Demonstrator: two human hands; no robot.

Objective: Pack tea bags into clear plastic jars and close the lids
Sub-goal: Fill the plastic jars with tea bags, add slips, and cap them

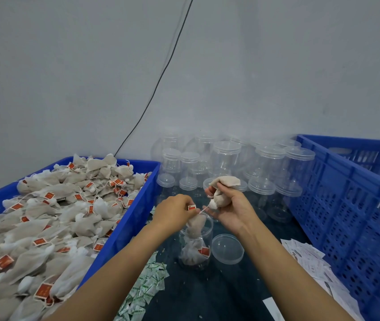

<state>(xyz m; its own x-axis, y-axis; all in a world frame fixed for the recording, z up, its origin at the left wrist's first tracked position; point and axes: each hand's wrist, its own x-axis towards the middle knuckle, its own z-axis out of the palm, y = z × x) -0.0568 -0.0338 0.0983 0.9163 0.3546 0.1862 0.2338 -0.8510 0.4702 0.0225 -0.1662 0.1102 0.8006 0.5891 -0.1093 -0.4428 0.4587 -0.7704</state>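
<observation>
An open clear plastic jar stands on the dark table in front of me, with tea bags inside and one bag hanging into its mouth. My left hand pinches a red tag on a string just above the jar. My right hand grips a beige tea bag a little higher, to the right. The jar's clear lid lies on the table beside it. A blue crate at left holds a heap of tea bags.
Several closed clear jars stand at the back against the grey wall. A tall blue perforated crate fills the right side. Small green-white sachets lie by my left forearm, white paper slips by my right. A black cable runs down the wall.
</observation>
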